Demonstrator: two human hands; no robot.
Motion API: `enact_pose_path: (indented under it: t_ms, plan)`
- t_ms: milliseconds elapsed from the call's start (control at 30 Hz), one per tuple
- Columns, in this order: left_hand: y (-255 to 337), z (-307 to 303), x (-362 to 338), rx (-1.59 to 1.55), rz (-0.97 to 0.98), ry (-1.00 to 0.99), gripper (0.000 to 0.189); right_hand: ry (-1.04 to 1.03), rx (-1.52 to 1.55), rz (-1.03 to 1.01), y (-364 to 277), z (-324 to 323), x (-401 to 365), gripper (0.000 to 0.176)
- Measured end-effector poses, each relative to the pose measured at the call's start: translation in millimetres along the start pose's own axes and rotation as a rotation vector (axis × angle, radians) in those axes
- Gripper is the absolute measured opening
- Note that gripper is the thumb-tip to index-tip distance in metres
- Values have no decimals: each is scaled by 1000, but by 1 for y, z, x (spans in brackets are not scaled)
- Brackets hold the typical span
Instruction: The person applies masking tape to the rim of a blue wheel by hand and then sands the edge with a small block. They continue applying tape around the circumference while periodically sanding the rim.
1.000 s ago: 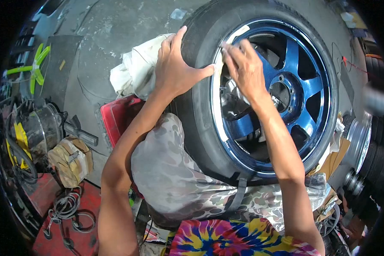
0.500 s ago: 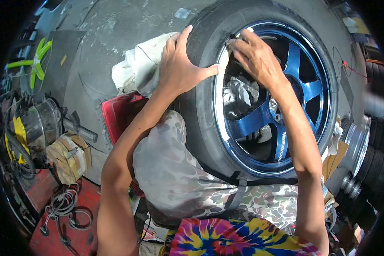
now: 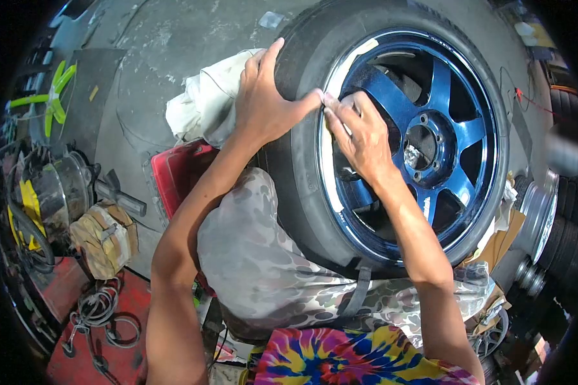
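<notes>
A blue multi-spoke wheel [image 3: 459, 135] in a black tire [image 3: 306, 173] leans against the camouflage-covered legs. Along the left part of its rim runs a pale strip [image 3: 329, 173], from the upper left down to the lower left. My left hand [image 3: 263, 102] spreads over the tire's left sidewall, fingers apart, its thumb tip at the rim edge. Beside that thumb, my right hand [image 3: 363, 135] has its fingers bent together against the strip; whether anything is between them is too small to tell.
A white cloth [image 3: 215, 93] lies left of the tire, above a red container [image 3: 173, 170]. At the left are a green star-shaped object [image 3: 56, 96], a taped box [image 3: 106, 237] and cables on a red surface [image 3: 135, 295]. More wheels [image 3: 536, 212] stand at the right.
My right hand has moved down and left along the rim, from its upper left to beside my left thumb. The upper strip is uncovered, and the wheel's spokes have turned.
</notes>
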State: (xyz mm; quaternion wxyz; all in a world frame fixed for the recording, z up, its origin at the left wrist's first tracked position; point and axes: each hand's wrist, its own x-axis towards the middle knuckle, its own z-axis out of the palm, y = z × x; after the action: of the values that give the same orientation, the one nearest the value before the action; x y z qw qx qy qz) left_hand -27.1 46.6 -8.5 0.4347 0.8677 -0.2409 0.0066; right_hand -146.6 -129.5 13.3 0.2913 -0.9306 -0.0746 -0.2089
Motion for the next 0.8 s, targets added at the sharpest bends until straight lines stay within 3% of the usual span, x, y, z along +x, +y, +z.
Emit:
enact_pose_path:
  t_ms: [333,433,567,633,800]
  plan:
    - [-1,0,2,-54,-29,-5,99,75,-114,22,25,-4,34,24]
    - [2,-2,5,-43,-34,-8,105,-82,40,25,3,-15,14,25]
    - [3,3,21,30,-109,-62,119,-52,162,171,-21,-31,-13,24]
    - [5,6,39,62,-177,-116,128,-18,177,347,-23,-40,-19,22]
    - [8,15,75,118,-251,-192,135,18,106,326,-16,-42,-34,18]
